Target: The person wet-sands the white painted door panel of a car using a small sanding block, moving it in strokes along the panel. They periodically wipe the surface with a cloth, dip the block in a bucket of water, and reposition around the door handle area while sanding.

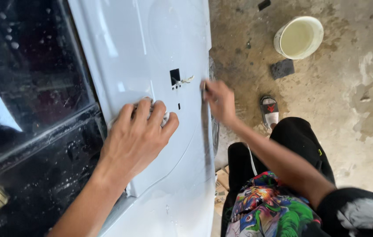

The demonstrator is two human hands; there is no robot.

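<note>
A pale grey, primed car door panel (164,52) fills the middle of the view. My left hand (136,136) presses on it with fingers curled over a small whitish pad or cloth (165,117), only partly visible under the fingertips. My right hand (219,101) rests on the panel's right edge, fingers pinched around a thin dark piece, probably sandpaper (203,90). Between the hands are a small dark square cut-out (175,76) and a short wire end sticking out beside it.
Dark car window glass (24,74) and black trim lie to the left. On the stained concrete floor (349,87) stand a white bucket of cloudy liquid (299,37) and a dark square pad (281,69). My sandalled foot (270,112) and black-trousered legs are at the right.
</note>
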